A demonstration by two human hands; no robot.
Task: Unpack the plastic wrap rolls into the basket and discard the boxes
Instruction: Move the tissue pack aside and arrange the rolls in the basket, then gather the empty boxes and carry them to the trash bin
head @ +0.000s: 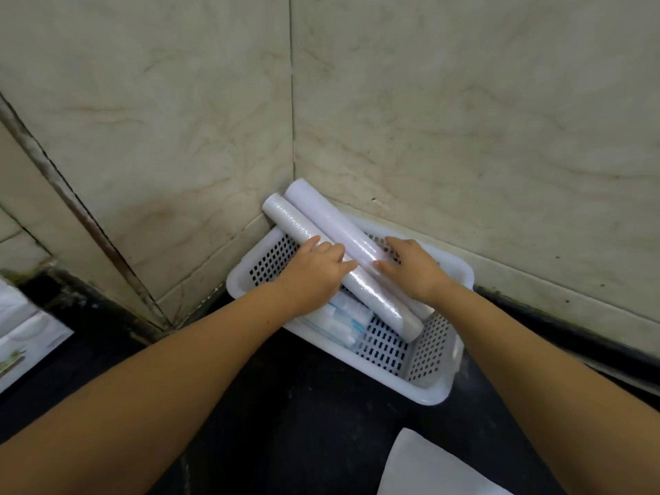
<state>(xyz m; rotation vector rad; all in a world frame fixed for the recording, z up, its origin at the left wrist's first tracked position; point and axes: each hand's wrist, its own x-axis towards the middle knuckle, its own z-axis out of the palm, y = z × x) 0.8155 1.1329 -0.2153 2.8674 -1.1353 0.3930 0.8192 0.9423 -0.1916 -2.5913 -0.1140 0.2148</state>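
- Your left hand (314, 271) covers the middle of the front roll (360, 280), so you cannot tell how firmly it grips.
- Your right hand (414, 267) hides part of the rear roll (328, 216).
- The packets (348, 321) in the basket (428, 391) lie half under your wrist and the rolls; their print is too small to read.
- The white sheet (428, 469) is cut off by the bottom edge.
- The printed box (21, 337) runs off the left edge, blurred.

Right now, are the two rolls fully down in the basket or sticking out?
Sticking out. Both plastic wrap rolls lie slanted: near ends inside the white basket, far ends past its back rim against the wall corner. Left hand and right hand rest on them.
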